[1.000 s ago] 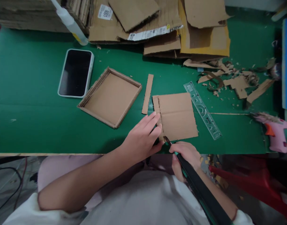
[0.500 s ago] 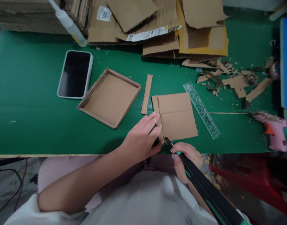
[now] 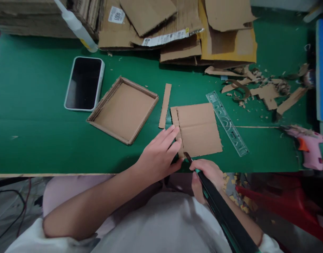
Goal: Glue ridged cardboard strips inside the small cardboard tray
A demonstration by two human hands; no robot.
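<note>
Green covering spreads over the worktable (image 3: pixel 26 144), which has cables (image 3: pixel 21 202) below its left end and a stack of cardboard (image 3: pixel 37 17) at its far left corner. Next comes a phone (image 3: pixel 84 83), dark screen up, with a white squeeze bottle (image 3: pixel 78 28) leaning beyond it. Just beside the phone sits a shallow cardboard tray (image 3: pixel 124 109), turned at an angle. Flattened cardboard (image 3: pixel 151 21) lies heaped behind. Farther right is a loose narrow strip (image 3: pixel 165 105), then the left hand (image 3: pixel 161 154), unclenched, its fingers laid on the left margin of a cardboard square (image 3: pixel 200 130). That square lies flat near the table's front edge, a dark, ragged line running down its left side. At the lower end of this line is the tip of a black-and-green cutting tool (image 3: pixel 221 211), gripped by the right hand (image 3: pixel 207 174); whether the tip has pierced the cardboard, I cannot tell. Right of the square, a clear ruler (image 3: pixel 227 123) lies slanted, with cardboard scraps (image 3: pixel 267 95) beyond it and a pink glue gun (image 3: pixel 309 147) farther right.
</note>
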